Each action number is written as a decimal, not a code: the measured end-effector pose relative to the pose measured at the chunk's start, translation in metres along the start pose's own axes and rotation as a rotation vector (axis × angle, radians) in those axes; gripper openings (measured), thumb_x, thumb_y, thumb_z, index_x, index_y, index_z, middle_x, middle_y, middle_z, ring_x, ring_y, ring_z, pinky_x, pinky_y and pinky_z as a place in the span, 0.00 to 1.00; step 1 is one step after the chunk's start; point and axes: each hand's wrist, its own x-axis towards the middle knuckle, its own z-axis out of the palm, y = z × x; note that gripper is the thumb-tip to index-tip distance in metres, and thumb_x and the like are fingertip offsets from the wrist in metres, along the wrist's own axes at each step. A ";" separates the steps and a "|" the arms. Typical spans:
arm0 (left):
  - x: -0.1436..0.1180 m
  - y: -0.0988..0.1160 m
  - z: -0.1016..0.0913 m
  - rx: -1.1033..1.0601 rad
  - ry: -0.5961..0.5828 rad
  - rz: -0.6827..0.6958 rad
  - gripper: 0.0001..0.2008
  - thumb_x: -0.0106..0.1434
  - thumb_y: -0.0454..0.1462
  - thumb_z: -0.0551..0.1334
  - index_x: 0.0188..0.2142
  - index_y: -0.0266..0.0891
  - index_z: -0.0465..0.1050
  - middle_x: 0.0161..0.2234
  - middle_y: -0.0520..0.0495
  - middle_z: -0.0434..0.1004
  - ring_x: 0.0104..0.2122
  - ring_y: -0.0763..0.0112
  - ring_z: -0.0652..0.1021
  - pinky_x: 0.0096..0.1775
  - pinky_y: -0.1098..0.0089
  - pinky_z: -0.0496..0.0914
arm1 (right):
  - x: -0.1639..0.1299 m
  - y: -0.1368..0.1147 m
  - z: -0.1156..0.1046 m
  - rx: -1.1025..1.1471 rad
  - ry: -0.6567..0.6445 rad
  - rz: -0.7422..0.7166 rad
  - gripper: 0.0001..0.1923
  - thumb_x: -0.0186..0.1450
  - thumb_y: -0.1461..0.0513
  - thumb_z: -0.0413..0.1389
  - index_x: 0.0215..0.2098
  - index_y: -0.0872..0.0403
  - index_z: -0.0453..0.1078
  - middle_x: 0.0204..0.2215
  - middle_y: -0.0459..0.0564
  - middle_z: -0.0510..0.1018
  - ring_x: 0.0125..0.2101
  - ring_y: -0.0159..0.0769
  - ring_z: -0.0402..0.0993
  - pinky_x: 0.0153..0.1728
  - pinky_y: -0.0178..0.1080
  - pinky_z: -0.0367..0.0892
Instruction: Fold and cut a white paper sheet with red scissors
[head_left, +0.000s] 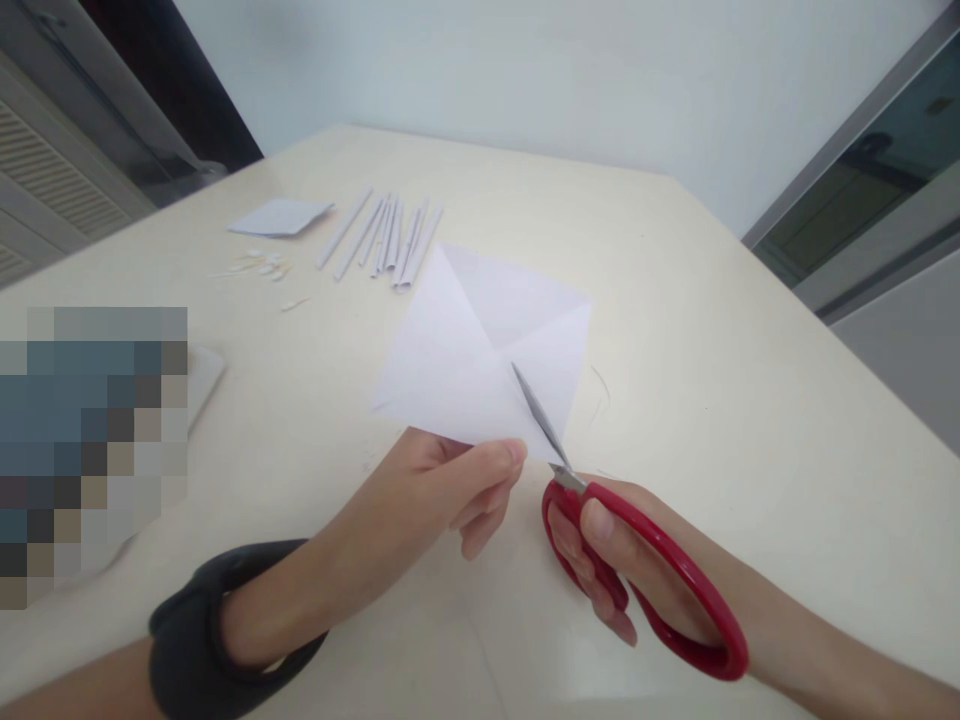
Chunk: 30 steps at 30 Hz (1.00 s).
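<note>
Red-handled scissors gripped in right hand, blades nearly together on white paper; left hand pinched paper's near edge.

The sheet is thin white paper, matt and smooth, with soft fold lines across it. The scissors have shiny red plastic handles and grey metal blades that look dull, not bright. The table is cream and smooth, with a slight shine near the bottom edge. The strips farther back are white paper too, plain and matt. The wrist band looks like black, smooth, matt plastic or rubber.
</note>
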 end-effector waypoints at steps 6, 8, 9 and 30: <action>0.000 -0.004 -0.001 -0.056 0.061 0.068 0.23 0.66 0.39 0.53 0.15 0.39 0.57 0.12 0.58 0.59 0.16 0.79 0.63 0.23 0.72 0.58 | 0.002 0.003 0.000 0.010 -0.012 0.010 0.22 0.68 0.46 0.42 0.27 0.53 0.58 0.17 0.40 0.63 0.17 0.26 0.57 0.22 0.32 0.55; -0.001 -0.004 0.000 -0.085 0.116 0.066 0.22 0.66 0.40 0.54 0.15 0.39 0.56 0.12 0.58 0.58 0.16 0.78 0.63 0.23 0.72 0.59 | 0.002 0.003 0.001 0.021 -0.018 0.010 0.22 0.68 0.46 0.43 0.27 0.53 0.58 0.18 0.40 0.61 0.18 0.26 0.57 0.21 0.32 0.55; -0.001 -0.004 0.000 -0.083 0.141 0.059 0.23 0.66 0.40 0.54 0.15 0.39 0.56 0.12 0.58 0.57 0.16 0.78 0.63 0.23 0.71 0.59 | 0.002 0.002 0.002 0.026 -0.020 0.010 0.22 0.68 0.45 0.43 0.26 0.53 0.58 0.18 0.40 0.61 0.18 0.26 0.57 0.21 0.31 0.55; -0.003 -0.001 0.000 0.119 0.070 -0.065 0.26 0.66 0.46 0.52 0.14 0.39 0.59 0.13 0.57 0.57 0.17 0.77 0.60 0.24 0.72 0.57 | -0.003 -0.007 0.001 0.050 0.027 0.055 0.22 0.68 0.46 0.43 0.26 0.53 0.57 0.19 0.42 0.61 0.24 0.31 0.59 0.27 0.35 0.58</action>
